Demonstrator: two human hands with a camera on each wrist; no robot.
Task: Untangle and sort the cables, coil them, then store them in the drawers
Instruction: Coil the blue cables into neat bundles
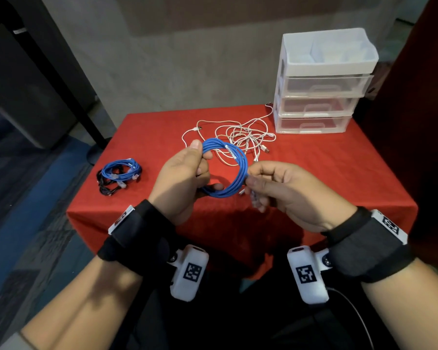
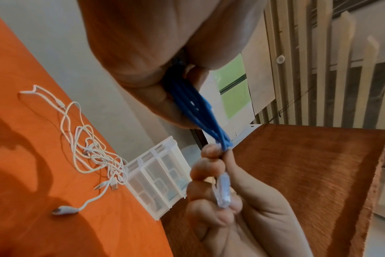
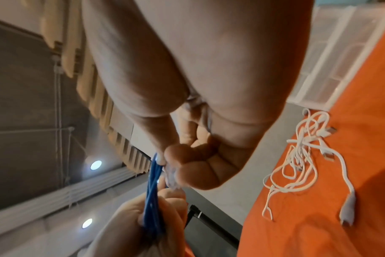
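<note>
Two hands share one round coil of blue network cable (image 1: 228, 170), held in the air at the middle of the head view, above the near part of the red-clothed tabletop (image 1: 314, 173). The left hand (image 1: 180, 178) has its grip clenched round the coil's left side, thumb on top of the bundled loops. The right hand (image 1: 283, 188) pinches the coil's right side, and a clear plastic plug (image 2: 223, 194) lies against its curled fingers (image 2: 209, 167).

The step in hand seems to be finishing this coil by securing its loose end. Done well, the left grip would stay firm so the loops do not spring apart, while the right winds the tail snugly round the bundle and tucks the plug through without kinking the cable at its neck.

At the left of the head view lies a finished pile of blue and black coiled cables (image 1: 119, 176). Above centre sprawls a tangle of thin white charging cables (image 1: 240, 137), not yet sorted. At the upper right stands a translucent white plastic drawer unit (image 1: 321, 82), its drawers seemingly shut.
</note>
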